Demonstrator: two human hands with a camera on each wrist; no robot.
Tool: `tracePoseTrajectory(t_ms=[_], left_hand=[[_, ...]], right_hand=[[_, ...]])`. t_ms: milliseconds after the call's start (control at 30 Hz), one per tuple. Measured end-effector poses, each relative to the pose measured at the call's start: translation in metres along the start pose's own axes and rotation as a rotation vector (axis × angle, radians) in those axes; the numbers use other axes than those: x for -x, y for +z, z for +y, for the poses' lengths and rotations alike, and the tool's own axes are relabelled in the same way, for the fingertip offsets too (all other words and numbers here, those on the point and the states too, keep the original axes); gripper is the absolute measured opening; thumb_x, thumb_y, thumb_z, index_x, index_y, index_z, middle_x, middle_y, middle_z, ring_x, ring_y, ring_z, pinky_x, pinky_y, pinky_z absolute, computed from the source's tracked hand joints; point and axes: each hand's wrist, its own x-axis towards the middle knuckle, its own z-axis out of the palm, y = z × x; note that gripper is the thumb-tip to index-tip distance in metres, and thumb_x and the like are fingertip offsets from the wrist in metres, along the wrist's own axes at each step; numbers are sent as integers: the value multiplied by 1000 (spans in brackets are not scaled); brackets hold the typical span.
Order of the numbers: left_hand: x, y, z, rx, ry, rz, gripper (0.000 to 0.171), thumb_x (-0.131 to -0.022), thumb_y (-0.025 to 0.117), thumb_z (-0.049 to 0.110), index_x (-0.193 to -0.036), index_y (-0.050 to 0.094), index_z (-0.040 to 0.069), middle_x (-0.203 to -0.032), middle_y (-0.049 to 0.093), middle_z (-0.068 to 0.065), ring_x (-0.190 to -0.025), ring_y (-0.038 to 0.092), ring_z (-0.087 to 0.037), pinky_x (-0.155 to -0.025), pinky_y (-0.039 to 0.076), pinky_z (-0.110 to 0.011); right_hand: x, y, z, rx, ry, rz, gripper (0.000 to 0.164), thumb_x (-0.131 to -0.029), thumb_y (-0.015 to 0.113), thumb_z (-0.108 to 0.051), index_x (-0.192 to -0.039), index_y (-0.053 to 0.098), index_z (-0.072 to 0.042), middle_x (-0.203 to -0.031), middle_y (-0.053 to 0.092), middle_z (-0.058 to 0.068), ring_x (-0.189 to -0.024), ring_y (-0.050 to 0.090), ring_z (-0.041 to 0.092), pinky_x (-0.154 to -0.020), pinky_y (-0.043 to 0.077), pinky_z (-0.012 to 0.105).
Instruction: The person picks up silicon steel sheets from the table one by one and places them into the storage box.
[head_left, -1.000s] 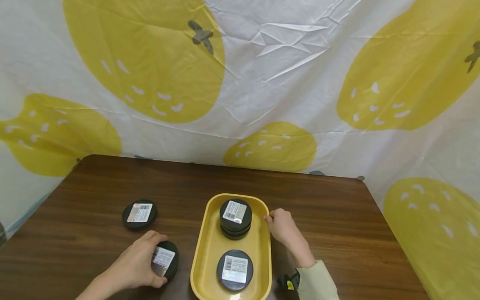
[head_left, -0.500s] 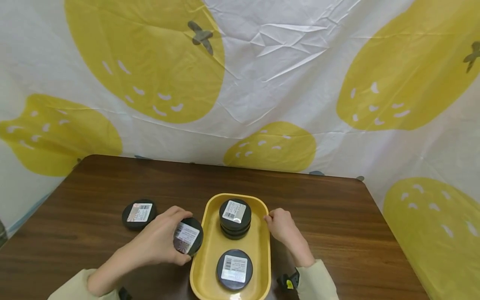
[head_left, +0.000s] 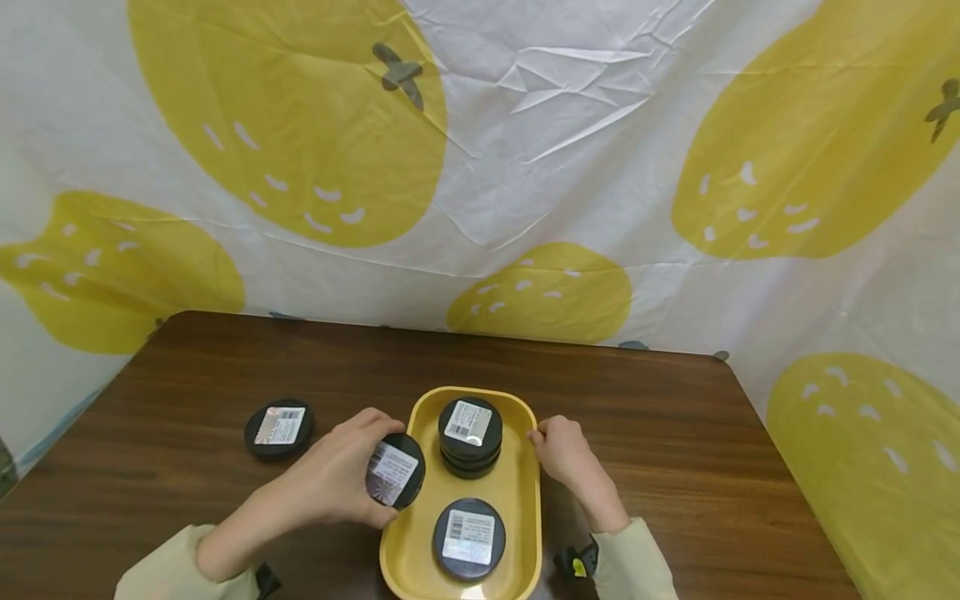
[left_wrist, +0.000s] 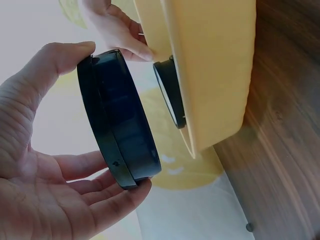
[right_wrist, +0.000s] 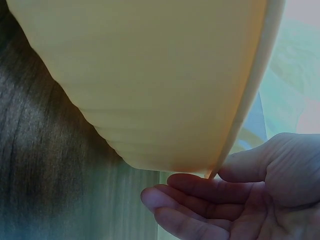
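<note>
My left hand (head_left: 330,475) grips a round, flat black container (head_left: 396,472) with a white label, thumb on one edge and fingers on the other. It is tilted above the left rim of the yellow tray (head_left: 521,500). In the left wrist view the black container (left_wrist: 120,120) shows its thick side wall, apart from the tray's outer wall (left_wrist: 215,65). My right hand (head_left: 572,458) pinches the tray's right rim; the right wrist view shows the thumb (right_wrist: 245,165) against it. Inside the tray are a stack of similar containers (head_left: 470,442) at the far end and another container (head_left: 469,542) nearer me.
Another labelled black container (head_left: 278,429) lies on the brown wooden table (head_left: 637,392), left of the tray. A white cloth with yellow fruit prints (head_left: 480,167) hangs behind the table's far edge.
My left hand has lifted the black container from the table left of the tray and carried it right to the tray's left rim. The right hand still holds the opposite rim.
</note>
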Motion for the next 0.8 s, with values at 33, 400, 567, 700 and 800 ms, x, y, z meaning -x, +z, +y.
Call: tracePoseTrajectory(t_ms=[33, 400, 567, 700, 800], left_hand=[[-1, 0, 1, 4, 4, -2, 78, -48, 87, 27, -113, 59, -3, -107, 55, -5, -87, 54, -15, -73, 51, -31], [-13, 3, 15, 36, 35, -47, 78, -49, 87, 27, -114, 58, -4, -109, 55, -8, -86, 54, -16, -73, 50, -32], [-19, 8, 22, 40, 64, -50, 79, -49, 87, 27, -114, 58, -5, -107, 55, -9, -86, 54, -16, -75, 51, -34], [-24, 13, 28, 41, 80, -56, 79, -49, 87, 27, -114, 57, -6, -107, 55, -9, -89, 54, -18, -78, 50, -35], [-29, 15, 34, 36, 95, -62, 79, -49, 87, 28, -115, 57, -5, -108, 55, -9, -90, 54, -18, -79, 50, -35]], right_hand=[[0, 0, 0, -2, 1, 0, 28, -92, 57, -8, -65, 59, 0, -54, 40, 0, -50, 41, 12, -45, 34, 22], [1, 1, 0, -20, -2, 2, 28, -91, 56, -7, -65, 59, 0, -53, 39, 0, -49, 40, 12, -45, 33, 21], [1, 1, 0, -26, 2, -1, 26, -92, 56, -7, -67, 61, 2, -54, 40, 1, -50, 41, 12, -46, 34, 21], [1, -1, -1, -23, -6, 4, 26, -91, 56, -7, -68, 61, 2, -55, 40, 1, -50, 41, 12, -46, 35, 22], [1, -1, -1, -18, -11, 10, 26, -91, 56, -7, -67, 61, 2, -55, 41, 1, -50, 42, 12, -46, 35, 22]])
